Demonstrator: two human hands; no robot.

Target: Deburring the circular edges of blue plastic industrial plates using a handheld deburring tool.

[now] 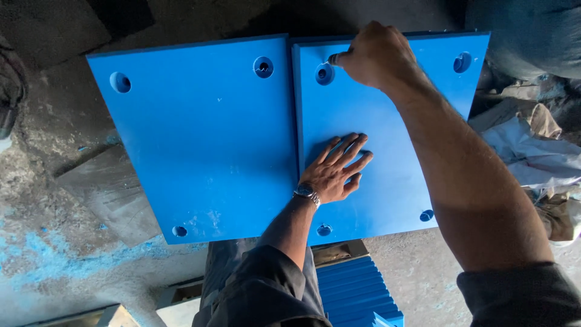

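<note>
Two thick blue plastic slabs lie side by side on a dusty floor, each with round countersunk holes near its corners. My left hand lies flat, fingers spread, on the right slab near the seam with the left slab. A wristwatch is on that wrist. My right hand reaches to the far end of the right slab, fingers pinched on a small tool at the top-left hole. What the tool is I cannot make out.
Blue shavings and dust cover the grey floor at the left. A stack of ribbed blue pieces sits near my legs. Crumpled cloth and sacks lie at the right. A flat grey board rests under the left slab's edge.
</note>
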